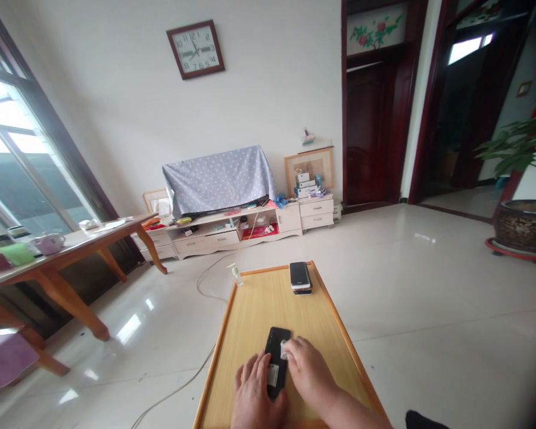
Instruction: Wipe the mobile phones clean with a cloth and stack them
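Note:
A black smartphone (276, 338) lies on the wooden table, a pale label (272, 375) on its upward face. My left hand (255, 390) holds it at the lower part, fingertips along the left edge and the thumb near the bottom right. Pinched in my right hand (310, 369) is a small white wipe (283, 349), pressed against the phone's upper right side. Part of the wipe is hidden by my fingers. Farther up the table, a stack of phones (300, 276) sits near the right corner, and a small pump bottle (234, 274) stands at the left corner.
The narrow table (250, 310) has a raised orange rim. A cable (174, 390) runs over the tiled floor on its left. Farther off are a dining table (78, 262) with cups, a white TV cabinet (209, 241) and a potted plant (524, 229).

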Motion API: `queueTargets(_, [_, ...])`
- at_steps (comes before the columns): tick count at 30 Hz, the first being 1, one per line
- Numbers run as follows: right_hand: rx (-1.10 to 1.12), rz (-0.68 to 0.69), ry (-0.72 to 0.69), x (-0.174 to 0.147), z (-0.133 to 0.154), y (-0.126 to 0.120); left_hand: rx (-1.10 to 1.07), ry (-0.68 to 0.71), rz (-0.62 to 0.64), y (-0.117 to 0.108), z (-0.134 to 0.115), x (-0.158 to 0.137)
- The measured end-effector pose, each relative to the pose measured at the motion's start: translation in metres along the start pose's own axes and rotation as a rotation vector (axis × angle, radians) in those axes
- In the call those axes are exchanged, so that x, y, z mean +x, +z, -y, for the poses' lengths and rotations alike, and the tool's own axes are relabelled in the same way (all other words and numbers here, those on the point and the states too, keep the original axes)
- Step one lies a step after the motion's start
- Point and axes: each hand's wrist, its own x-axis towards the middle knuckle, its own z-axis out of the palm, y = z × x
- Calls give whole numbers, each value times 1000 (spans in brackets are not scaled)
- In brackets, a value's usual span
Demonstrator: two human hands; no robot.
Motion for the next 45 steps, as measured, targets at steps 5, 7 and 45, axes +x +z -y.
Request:
queueTargets(5, [-41, 224, -190, -18, 10, 22, 13, -75, -70, -3, -1, -2])
queueTargets(7, [-72, 253, -213, -16, 4, 23, 12, -107, -74, -5, -4, -3])
queueTargets(45, [-117, 250, -162, 25, 2, 52, -130, -71, -101, 19, 19, -4])
